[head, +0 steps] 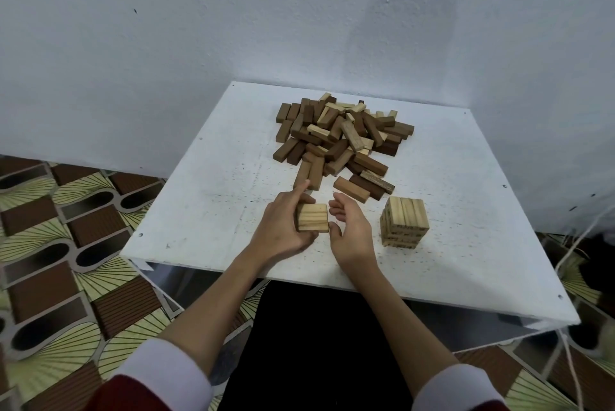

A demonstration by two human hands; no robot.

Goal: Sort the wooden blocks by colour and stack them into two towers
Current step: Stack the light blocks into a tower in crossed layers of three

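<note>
A heap of loose dark and light wooden blocks [339, 138] lies at the back middle of the white table [206, 197]. A short tower of light blocks [404, 222] stands at the front right. My left hand [279, 227] holds a row of three light blocks [312, 217] side by side, fingers wrapped behind them and the index finger pointing up. Just right of that row my right hand [351, 231] is cupped, with its thumb near the row's lower right corner; whether it touches the blocks is unclear.
A few dark blocks [352, 189] lie apart from the heap, just beyond my hands. The table stands against a pale wall [233, 28]. Patterned flooring [66, 244] surrounds it on the left, and a string [565, 257] hangs at the right edge.
</note>
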